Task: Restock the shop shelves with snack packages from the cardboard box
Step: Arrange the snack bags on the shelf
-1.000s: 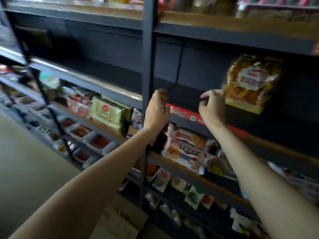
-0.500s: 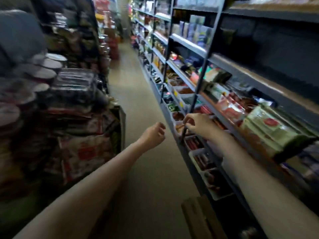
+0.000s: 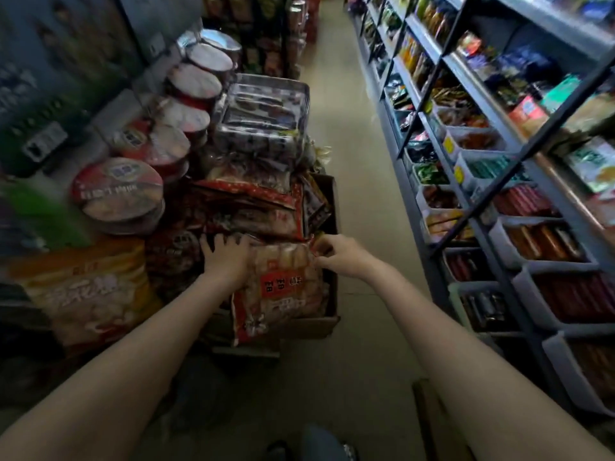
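Head view had swung away from the shelves [image 3: 519, 168], where a second before both of my hands were up at the half-bare upper board beside a bread bag; half a second before, they were crossing the aisle with nothing in them. Now they were down at the cardboard box [image 3: 327, 322] across the aisle. My left hand [image 3: 226, 259] lay spread flat on the near-left part of the top snack package [image 3: 283, 291], fingers released, pressing and not clenched round anything. My right hand [image 3: 342, 256] was pinched on that package's far-right corner, so that grip was grasping the wrapper edge. The package lay in the box, under both grips, with more red packets [image 3: 256, 207] stacked just beyond my fingertips and noodle bowls [image 3: 118, 193] off to the left of the left grip. I judged the last placing was finished and a fresh pick had begun; the package was not yet lifted
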A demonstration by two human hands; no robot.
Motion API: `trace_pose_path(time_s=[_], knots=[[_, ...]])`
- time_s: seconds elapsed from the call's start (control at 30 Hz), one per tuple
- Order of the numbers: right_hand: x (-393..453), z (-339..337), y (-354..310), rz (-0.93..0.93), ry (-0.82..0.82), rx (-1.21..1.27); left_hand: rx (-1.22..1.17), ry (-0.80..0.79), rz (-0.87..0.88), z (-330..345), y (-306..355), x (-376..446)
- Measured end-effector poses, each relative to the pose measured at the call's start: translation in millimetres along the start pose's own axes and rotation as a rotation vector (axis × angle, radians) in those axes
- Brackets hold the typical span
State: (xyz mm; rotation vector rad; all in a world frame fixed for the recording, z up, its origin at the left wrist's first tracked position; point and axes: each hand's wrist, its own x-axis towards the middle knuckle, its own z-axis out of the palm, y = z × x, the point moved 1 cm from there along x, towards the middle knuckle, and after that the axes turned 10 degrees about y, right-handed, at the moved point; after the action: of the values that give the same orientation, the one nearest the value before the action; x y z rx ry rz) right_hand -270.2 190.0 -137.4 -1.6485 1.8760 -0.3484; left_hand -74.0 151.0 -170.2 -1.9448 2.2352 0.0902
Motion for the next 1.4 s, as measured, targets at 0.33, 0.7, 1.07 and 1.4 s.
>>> trace_pose_path(time_s=[0.33, 0.7, 1.07, 1.4], knots=[[9.6, -13.0, 19.7, -0.097, -0.054, -0.148, -0.114, -0.284, 0.487, -69.6, 33.6, 30.1], [-90.9, -186.0, 92.7, 0.203, 0.589, 0.094, -0.934, 0.295, 0.521, -196.4, 173.5, 29.7], [-299.4, -347.1, 212.5, 0.254, 1.185, 0.684, -1.131, -0.355, 0.994, -255.1, 411.3, -95.4], [-458.4, -390.4, 305.1, 0.497, 1.242, 0.572, -1.153, -0.447, 1.413, -289.9, 567.7, -177.9]])
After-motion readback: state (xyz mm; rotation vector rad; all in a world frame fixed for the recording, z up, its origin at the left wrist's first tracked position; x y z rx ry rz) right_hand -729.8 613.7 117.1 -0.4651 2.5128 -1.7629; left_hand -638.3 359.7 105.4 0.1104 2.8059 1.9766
